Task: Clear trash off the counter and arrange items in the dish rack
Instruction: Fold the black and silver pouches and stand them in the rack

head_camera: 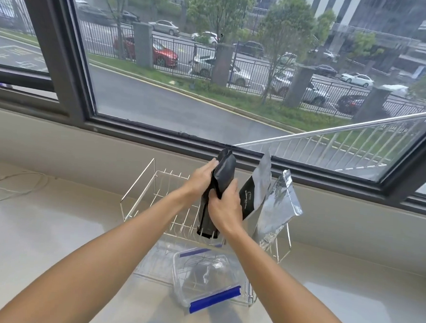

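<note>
Both hands grip the black pouch (216, 194), left hand (201, 179) high, right hand (225, 207) lower, probably to stand it upright in the dish rack (140, 194). Two silver pouches (276, 207) lean just right of the right hand, likely sorted the same way.

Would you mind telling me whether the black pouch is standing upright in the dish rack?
Roughly upright: the black pouch stands on end in the dish rack, gripped by the left hand and right hand.
</note>
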